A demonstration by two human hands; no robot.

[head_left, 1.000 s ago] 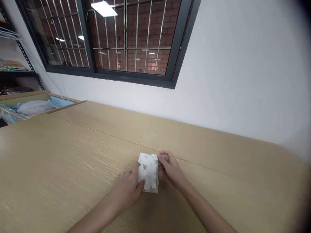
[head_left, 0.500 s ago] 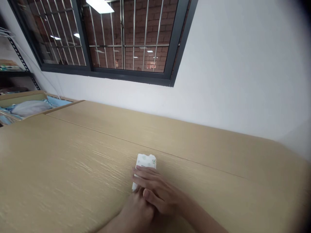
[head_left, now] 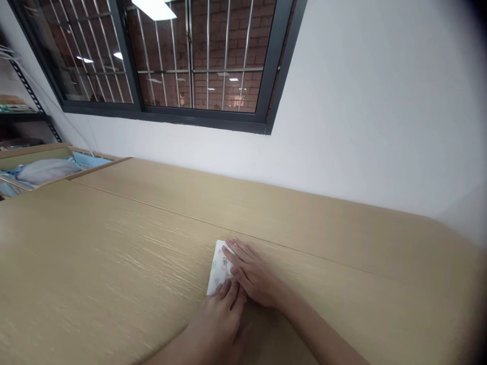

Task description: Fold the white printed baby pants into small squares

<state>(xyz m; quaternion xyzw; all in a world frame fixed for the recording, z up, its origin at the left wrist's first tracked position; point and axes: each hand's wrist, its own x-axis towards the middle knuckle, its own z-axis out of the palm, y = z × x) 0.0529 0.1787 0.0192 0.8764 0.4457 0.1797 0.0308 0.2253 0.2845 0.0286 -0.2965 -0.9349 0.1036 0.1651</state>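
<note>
Folded white printed cloth [head_left: 219,268] lies on the bench [head_left: 114,238]. Right hand [head_left: 253,274] pressed flat upon it; left hand [head_left: 216,319] spread, fingertips [head_left: 228,291] against its near edge.

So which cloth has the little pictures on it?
The small folded white cloth under the left hand and right hand. The blue cloth in the box shows none.

Folded white fabric cloth [head_left: 219,268]: small rectangular packet, printed with pale pastel motifs and one darker small figure near the top. Lies flat on light wood-grain tabletop [head_left: 114,238], long axis slightly tilted. Right hand [head_left: 254,274] rests flat over its right side, covering part; left hand [head_left: 215,324] has fingertips on its lower edge.
</note>
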